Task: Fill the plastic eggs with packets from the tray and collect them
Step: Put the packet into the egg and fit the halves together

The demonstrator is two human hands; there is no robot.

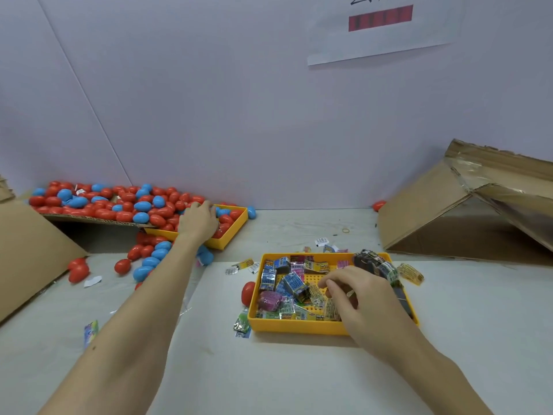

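- Reaching both ways from the packet tray: my right hand is in it, fingers curled among the packets; whether one is pinched, I cannot tell.
- Far left of it, my left hand covers the eggs, grip hidden.

Place: a small packing or assembly workstation
Walls: plain white partition boards close around the surface
Stock: loose heap of plastic eggs, yellow tray of packets
Packaging: opened cardboard boxes on either side
Notice: printed paper sheet on the wall
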